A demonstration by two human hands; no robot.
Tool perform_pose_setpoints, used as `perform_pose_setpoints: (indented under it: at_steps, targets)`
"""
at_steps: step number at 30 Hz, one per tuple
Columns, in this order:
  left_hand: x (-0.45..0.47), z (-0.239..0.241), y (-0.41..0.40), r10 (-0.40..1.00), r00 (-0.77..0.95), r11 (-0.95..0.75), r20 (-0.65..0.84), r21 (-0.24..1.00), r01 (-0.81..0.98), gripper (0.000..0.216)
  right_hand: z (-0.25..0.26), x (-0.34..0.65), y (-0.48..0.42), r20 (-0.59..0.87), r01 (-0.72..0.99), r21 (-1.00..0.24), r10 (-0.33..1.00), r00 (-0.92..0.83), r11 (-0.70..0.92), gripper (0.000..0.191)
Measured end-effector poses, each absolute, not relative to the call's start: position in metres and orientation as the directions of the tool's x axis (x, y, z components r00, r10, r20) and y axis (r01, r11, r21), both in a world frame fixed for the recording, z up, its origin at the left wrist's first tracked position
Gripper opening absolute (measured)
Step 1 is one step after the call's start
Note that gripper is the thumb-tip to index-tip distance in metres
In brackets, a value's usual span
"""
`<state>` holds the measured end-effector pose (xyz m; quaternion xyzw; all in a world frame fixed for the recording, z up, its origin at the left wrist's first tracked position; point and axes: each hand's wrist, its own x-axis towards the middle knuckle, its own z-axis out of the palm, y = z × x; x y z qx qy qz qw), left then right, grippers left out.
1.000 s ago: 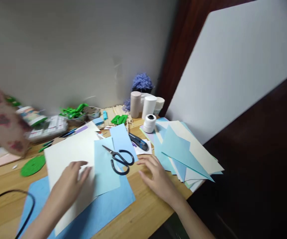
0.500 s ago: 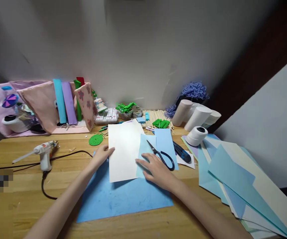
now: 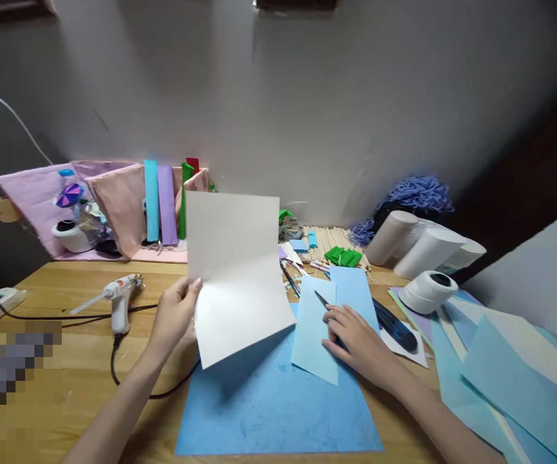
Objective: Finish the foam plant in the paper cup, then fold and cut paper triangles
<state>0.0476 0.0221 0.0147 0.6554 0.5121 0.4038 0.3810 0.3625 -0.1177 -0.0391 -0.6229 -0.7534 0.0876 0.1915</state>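
A white sheet of paper [image 3: 237, 264] is raised off the table, its left edge pinched between the thumb and fingers of my left hand [image 3: 176, 312]. My right hand [image 3: 355, 338] is closed over the handles of the scissors [image 3: 322, 299], and just the dark pointed blades show past its fingers. Beneath the scissors lies a light blue paper strip [image 3: 311, 345], partly covered by my right fingertips. A larger blue sheet [image 3: 268, 412] is spread flat below everything.
To the left, a glue gun [image 3: 121, 299] stands with its black cord trailing. At right are a dark utility knife [image 3: 396, 327], a white spool [image 3: 427, 291], paper rolls [image 3: 430, 248] and piled coloured sheets [image 3: 524, 374]. Pink fabric-covered organisers [image 3: 118, 193] stand at the back left.
My left hand has lifted the white sheet and moved it left, uncovering more of the light blue strip. My right hand has gone from spread fingers to closing over the scissors' handles.
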Motion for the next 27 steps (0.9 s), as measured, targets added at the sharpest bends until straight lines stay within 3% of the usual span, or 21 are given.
perform_pose_setpoints:
  at_steps: [3, 5, 6, 8, 11, 14, 17, 19, 21, 24, 27]
  targets:
    - [0.04, 0.021, 0.022, 0.984, 0.177, -0.03, -0.001, 0.984, 0.174, 0.042, -0.034, 0.354, -0.111, 0.14, 0.706, -0.705, 0.989, 0.041, 0.071, 0.028]
    - [0.044, 0.018, 0.017, 0.95, 0.296, 0.071, -0.098, 0.992, 0.101, 0.044, -0.03, 0.344, -0.104, 0.043, 0.372, -0.928, 0.987, 0.155, -0.018, 0.043]
    - [0.048, 0.013, 0.013, 0.921, 0.365, 0.113, -0.136, 0.99, 0.084, 0.044, -0.028, 0.339, -0.1, -0.015, 0.182, -0.982, 0.981, 0.192, -0.05, 0.049]
    - [0.056, 0.002, 0.005, 0.843, 0.497, 0.188, -0.205, 0.978, 0.085, 0.043, -0.025, 0.333, -0.094, -0.118, -0.114, -0.989, 0.962, 0.244, -0.092, 0.056]
    - [0.067, -0.015, -0.006, 0.714, 0.639, 0.276, -0.287, 0.954, 0.12, 0.04, -0.026, 0.331, -0.093, -0.205, -0.237, -0.961, 0.941, 0.27, -0.142, 0.053]
    - [0.074, -0.027, -0.014, 0.641, 0.703, 0.306, -0.309, 0.942, 0.135, 0.038, -0.031, 0.333, -0.098, -0.181, -0.102, -0.982, 0.954, 0.238, -0.161, 0.055]
    - [0.079, -0.032, -0.018, 0.633, 0.678, 0.416, -0.373, 0.903, 0.109, 0.041, -0.035, 0.333, -0.102, 0.019, 0.26, -0.966, 0.992, 0.128, -0.015, 0.045]
    - [0.081, -0.035, -0.02, 0.618, 0.651, 0.516, -0.44, 0.852, 0.086, 0.043, -0.035, 0.327, -0.103, 0.149, 0.564, -0.81, 0.987, -0.065, 0.16, 0.047]
    - [0.082, -0.036, -0.022, 0.598, 0.642, 0.577, -0.48, 0.814, 0.07, 0.043, -0.036, 0.315, -0.104, 0.162, 0.775, -0.565, 0.959, -0.232, 0.283, 0.057]
    - [0.086, -0.038, -0.025, 0.605, 0.628, 0.611, -0.489, 0.791, 0.027, 0.04, -0.037, 0.293, -0.107, 0.102, 0.914, -0.284, 0.957, -0.27, 0.289, 0.067]
    - [0.09, -0.038, -0.028, 0.636, 0.607, 0.62, -0.477, 0.783, -0.035, 0.035, -0.04, 0.276, -0.11, 0.062, 0.941, -0.165, 0.956, -0.288, 0.295, 0.068]
